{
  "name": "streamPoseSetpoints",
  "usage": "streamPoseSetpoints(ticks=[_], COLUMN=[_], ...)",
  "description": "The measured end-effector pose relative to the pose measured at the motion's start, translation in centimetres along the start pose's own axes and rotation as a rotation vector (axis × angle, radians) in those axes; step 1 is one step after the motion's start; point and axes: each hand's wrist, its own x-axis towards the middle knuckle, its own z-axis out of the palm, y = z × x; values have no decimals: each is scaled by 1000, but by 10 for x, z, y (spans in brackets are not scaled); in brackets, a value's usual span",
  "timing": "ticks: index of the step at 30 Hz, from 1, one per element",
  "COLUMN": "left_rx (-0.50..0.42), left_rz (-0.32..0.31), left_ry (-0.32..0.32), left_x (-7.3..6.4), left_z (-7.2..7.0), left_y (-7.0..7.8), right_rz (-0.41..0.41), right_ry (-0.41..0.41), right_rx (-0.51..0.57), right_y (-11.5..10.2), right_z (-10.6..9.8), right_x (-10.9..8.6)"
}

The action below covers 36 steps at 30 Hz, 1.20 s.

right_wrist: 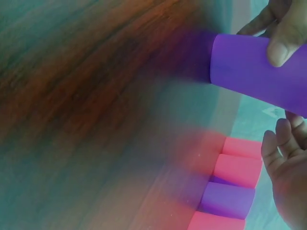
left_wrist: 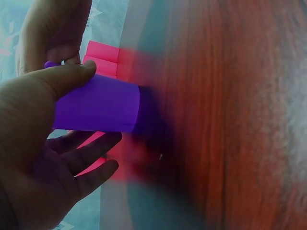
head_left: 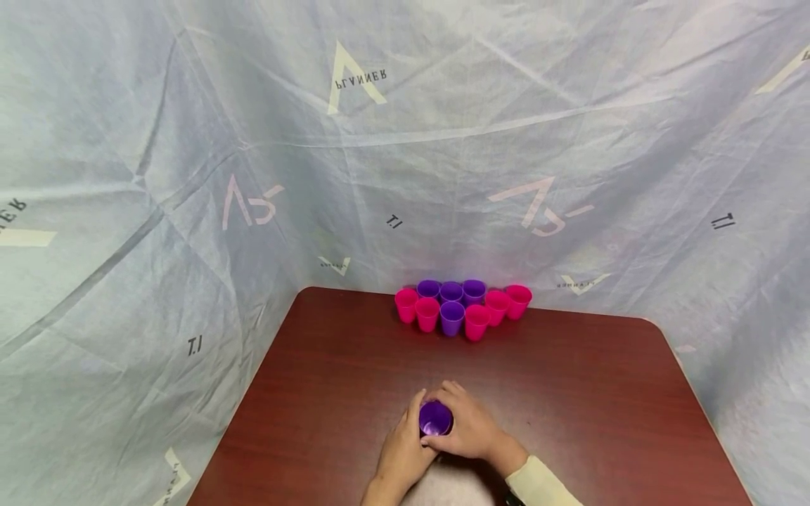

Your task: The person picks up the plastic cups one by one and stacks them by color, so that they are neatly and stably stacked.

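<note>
A purple plastic cup [head_left: 435, 419], mouth upward, is between both hands near the front of the table. My left hand [head_left: 401, 450] grips it from the left, with the thumb across its near side and some fingers behind, as the left wrist view shows. From the right, my right hand [head_left: 471, 425] curls thumb and forefinger round the rim. In the right wrist view the purple cup [right_wrist: 259, 67] is upright, its base at or just above the tabletop; whether it touches is unclear. The other right fingers [right_wrist: 283, 143] spread beyond the wall.
Farther back on the brown table [head_left: 329, 372] stands a cluster of pink cups [head_left: 427, 315] and purple cups [head_left: 452, 318], mouths upward, close together. Grey printed cloth [head_left: 443, 176] hangs behind the table and along its sides.
</note>
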Motion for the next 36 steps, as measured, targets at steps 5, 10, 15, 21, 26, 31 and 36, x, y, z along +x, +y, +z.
streamPoseSetpoints(ticks=[5, 10, 15, 21, 26, 31, 36], left_rx=[-2, -44, -71, -82, -47, 5, 41], left_rz=[-1, -9, 34, 56, 29, 23, 61], left_ry=[-6, -40, -29, -12, -47, -74, -70], left_x=[0, 1, 0, 0, 1, 1, 0], left_z=[0, -1, -1, 2, 2, -4, -6], left_y=[-1, -1, -3, -3, -1, 1, 2], right_rz=[-39, -8, 28, 39, 72, 116, 133], right_ry=[-19, -13, 71, 177, 226, 226, 237], right_rx=[58, 154, 202, 195, 171, 193, 108], right_y=[1, 3, 6, 12, 18, 22, 28], right_z=[1, 0, 0, -1, -4, -9, -12], right_x=[-1, -4, -3, 4, 12, 17, 25])
